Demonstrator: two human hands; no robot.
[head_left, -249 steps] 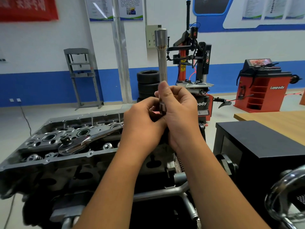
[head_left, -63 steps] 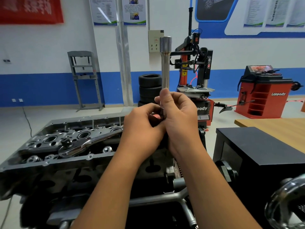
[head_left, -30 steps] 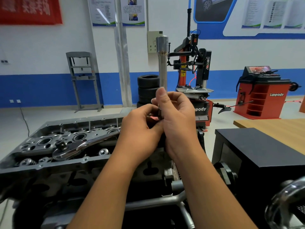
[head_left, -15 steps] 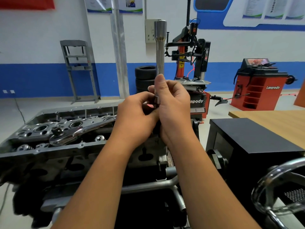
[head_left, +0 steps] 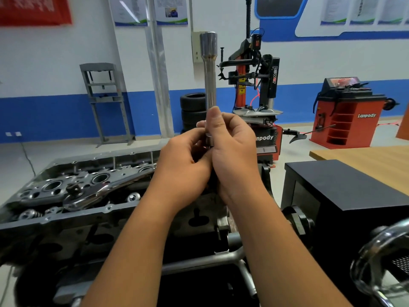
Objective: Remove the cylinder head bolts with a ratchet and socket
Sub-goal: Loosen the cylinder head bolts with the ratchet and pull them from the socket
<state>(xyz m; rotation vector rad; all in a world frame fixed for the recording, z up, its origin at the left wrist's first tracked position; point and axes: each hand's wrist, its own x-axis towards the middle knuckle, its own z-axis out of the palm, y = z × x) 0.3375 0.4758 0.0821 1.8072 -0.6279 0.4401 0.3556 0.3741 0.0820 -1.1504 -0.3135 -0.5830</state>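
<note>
Progress: early, tool assembly. Both hands, left [head_left: 183, 165] and right [head_left: 232, 151], fingers clamped on upright extension [head_left: 209, 85], fitting something hidden at its base. Ratchet [head_left: 93, 193] lies unused on cylinder head [head_left: 53, 187]. Bolts: none visibly removed.

Two hands [head_left: 184, 167] [head_left: 232, 151], one socket extension [head_left: 209, 85], one ratchet [head_left: 104, 191].

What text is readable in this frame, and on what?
"Lanpody": red wheel balancer cabinet.
"power": black column of the tyre changer, running vertically.
"npody": tyre changer base, its start hidden behind the right hand.
Red banner and wall posters: too blurred to read.
</note>
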